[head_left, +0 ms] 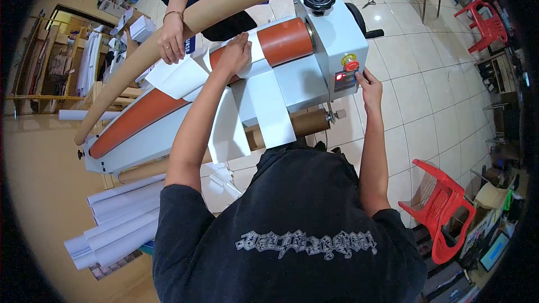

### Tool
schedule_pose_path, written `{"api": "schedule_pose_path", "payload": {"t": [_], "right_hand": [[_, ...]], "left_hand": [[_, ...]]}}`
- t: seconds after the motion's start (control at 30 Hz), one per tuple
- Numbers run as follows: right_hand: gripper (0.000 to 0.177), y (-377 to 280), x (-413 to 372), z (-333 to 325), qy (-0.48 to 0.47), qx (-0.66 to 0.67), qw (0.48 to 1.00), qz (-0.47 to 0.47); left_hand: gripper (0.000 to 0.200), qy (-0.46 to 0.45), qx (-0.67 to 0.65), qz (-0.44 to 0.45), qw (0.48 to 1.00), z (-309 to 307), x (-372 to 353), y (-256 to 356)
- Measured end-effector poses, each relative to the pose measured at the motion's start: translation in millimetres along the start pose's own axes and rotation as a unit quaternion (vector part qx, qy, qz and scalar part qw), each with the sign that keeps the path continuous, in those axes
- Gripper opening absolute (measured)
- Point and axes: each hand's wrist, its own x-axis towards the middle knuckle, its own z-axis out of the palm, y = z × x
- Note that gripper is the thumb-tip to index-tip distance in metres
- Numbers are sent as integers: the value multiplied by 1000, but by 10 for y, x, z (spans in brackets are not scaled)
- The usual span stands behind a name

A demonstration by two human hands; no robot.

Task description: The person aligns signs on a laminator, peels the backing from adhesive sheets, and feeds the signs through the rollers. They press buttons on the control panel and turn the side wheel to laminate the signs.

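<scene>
My left hand lies with fingers stretched out on white sheet material over the orange-red roller of a laminating machine. A white strip hangs from the roller toward me, beside another white piece. My right hand is at the right edge of the machine's control panel, fingertips touching by its lit red display; nothing shows in its grasp. Above the panel is a red emergency stop button. Another person's hand rests by the long cardboard tube, near a loose white sheet.
A black handwheel tops the machine, and a crank handle sticks out at its right. White rolls lie at lower left. Red plastic chairs stand on the right. Scissors lie on the tiled floor.
</scene>
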Motion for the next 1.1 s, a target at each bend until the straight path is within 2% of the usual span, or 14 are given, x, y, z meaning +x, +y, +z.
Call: {"api": "schedule_pose_path", "payload": {"t": [0.07,0.3,0.8,0.87,1.1], "right_hand": [[48,52,27,-8,-1,3,1000,-3],[50,55,22,-61,-31,6,999,-14],[51,57,21,-35,-26,14,1000,-11],[51,43,17,-32,-24,16,1000,-9],[52,61,26,-30,-19,19,1000,-9]], "left_hand": [[47,39,1,24,999,15,-11,13],[47,56,1,23,998,57,-15,-11],[48,46,7,26,999,15,-25,21],[50,7,3,0,1000,10,-13,7],[49,17,5,-3,1000,41,-15,-7]]}}
